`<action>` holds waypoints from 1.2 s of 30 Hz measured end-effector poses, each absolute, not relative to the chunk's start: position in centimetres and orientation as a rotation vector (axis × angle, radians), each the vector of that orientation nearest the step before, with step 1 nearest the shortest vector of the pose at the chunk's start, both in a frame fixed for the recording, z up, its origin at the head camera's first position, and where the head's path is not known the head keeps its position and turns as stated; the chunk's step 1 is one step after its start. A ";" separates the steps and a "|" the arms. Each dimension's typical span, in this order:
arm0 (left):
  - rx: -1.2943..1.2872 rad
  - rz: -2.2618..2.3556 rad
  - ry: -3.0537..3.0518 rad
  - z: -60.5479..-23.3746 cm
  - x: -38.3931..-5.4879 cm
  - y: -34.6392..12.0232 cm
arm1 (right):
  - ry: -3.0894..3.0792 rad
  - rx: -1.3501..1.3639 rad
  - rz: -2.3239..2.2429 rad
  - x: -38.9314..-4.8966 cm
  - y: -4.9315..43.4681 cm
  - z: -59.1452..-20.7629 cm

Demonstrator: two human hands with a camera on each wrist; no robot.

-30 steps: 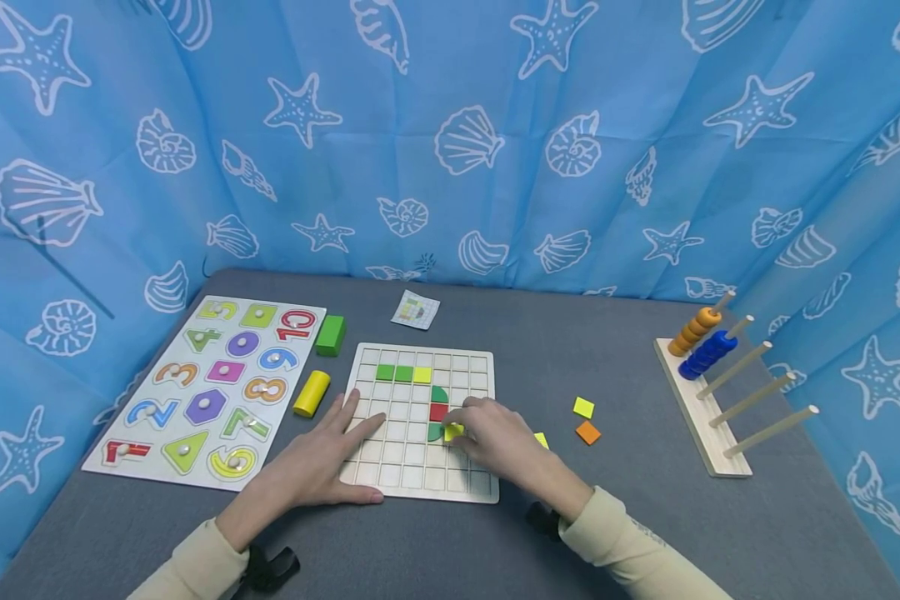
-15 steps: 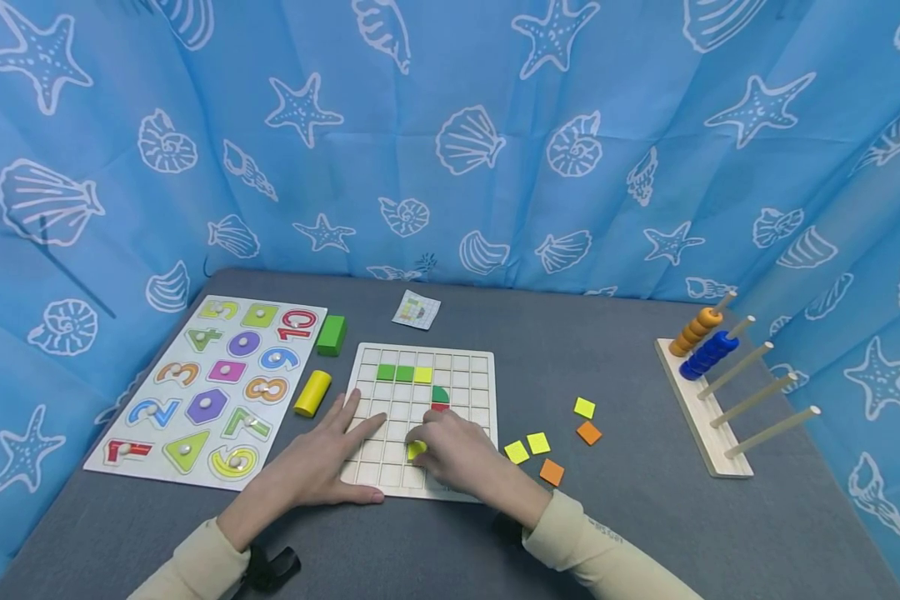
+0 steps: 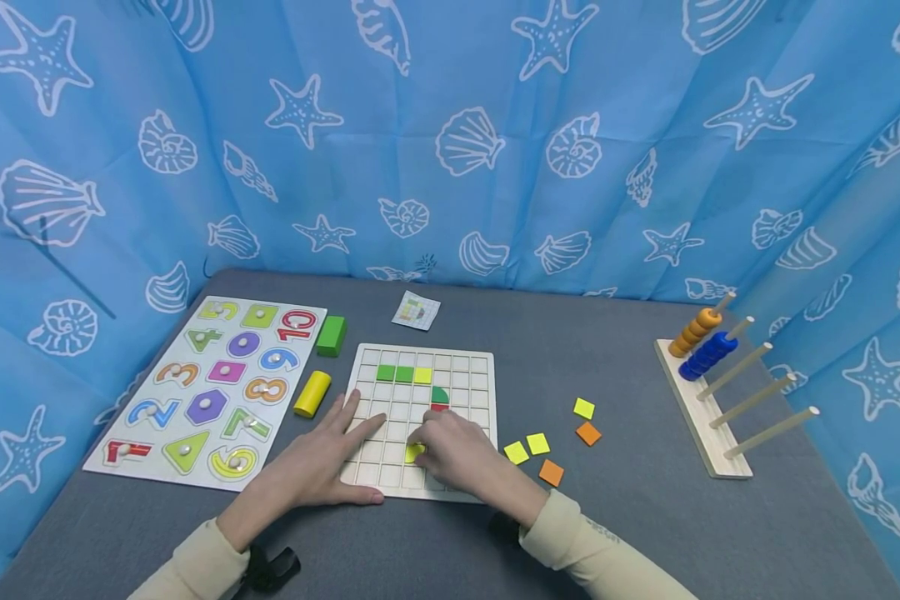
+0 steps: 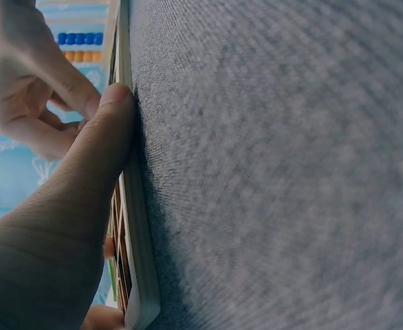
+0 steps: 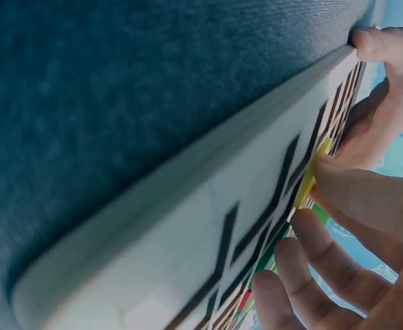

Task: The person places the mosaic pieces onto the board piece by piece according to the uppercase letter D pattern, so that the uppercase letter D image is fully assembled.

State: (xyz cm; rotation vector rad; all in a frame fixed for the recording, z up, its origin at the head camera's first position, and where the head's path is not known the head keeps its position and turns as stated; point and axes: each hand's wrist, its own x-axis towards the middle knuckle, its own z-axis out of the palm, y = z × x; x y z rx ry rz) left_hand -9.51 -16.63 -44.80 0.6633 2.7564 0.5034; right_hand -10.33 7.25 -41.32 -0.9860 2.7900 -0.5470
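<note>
My left hand [image 3: 311,462] rests with spread fingers on the left side of the wooden grid board [image 3: 390,477], thumb along its front edge. Over the board's lower middle, my right hand [image 3: 457,450] pinches a yellow square tile [image 3: 412,453]. In the right wrist view the thumb lies against this yellow tile [image 5: 311,173], which leans at the grid lines. Two green squares [image 3: 394,373] and a yellow square [image 3: 423,375] sit in a row near the top. A green quarter-round tile [image 3: 439,394] and part of a red tile [image 3: 439,407] show just beyond my right hand.
Loose yellow tiles [image 3: 537,443] and orange tiles [image 3: 551,472] lie right of the board. A number puzzle [image 3: 221,400], green block [image 3: 332,335] and yellow cylinder [image 3: 312,394] are at left. A pattern card [image 3: 416,310] lies behind; a bead abacus [image 3: 701,408] stands at far right.
My right hand has moved left across the board with the yellow tile, away from the quarter-round tiles, then nearly stopped. Loose tiles beside the board have come into sight. My left hand stays put.
</note>
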 end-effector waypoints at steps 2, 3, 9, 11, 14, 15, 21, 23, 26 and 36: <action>0.654 0.505 2.753 -44.8 -9.5 -16.6 | 2.788 -0.987 -0.544 -10.4 7.2 -41.4; 0.655 0.508 2.753 -44.8 -9.5 -16.6 | 2.787 -0.987 -0.542 -10.4 7.1 -41.5; 0.669 0.510 2.758 -44.8 -9.5 -16.7 | 2.803 -0.984 -0.530 -10.5 7.0 -41.6; 0.665 0.505 2.759 -44.8 -9.5 -16.6 | 2.806 -0.982 -0.531 -10.5 7.0 -41.6; 0.667 0.509 2.760 -44.9 -9.5 -16.6 | 2.809 -0.978 -0.537 -10.5 7.0 -41.6; 0.670 0.510 2.761 -44.9 -9.5 -16.6 | 2.810 -0.978 -0.538 -10.5 7.0 -41.6; 0.672 0.505 2.762 -44.9 -9.5 -16.7 | 2.814 -0.976 -0.561 -10.4 7.3 -41.4; 0.672 0.504 2.762 -45.0 -9.5 -16.7 | 2.816 -0.964 -0.572 -10.4 7.5 -41.3; 0.678 0.502 2.762 -45.0 -9.5 -16.7 | 2.827 -0.952 -0.601 -10.4 7.9 -41.1; 0.690 0.505 2.756 -44.7 -9.5 -16.7 | 2.870 -0.896 -0.609 -10.8 10.4 -39.9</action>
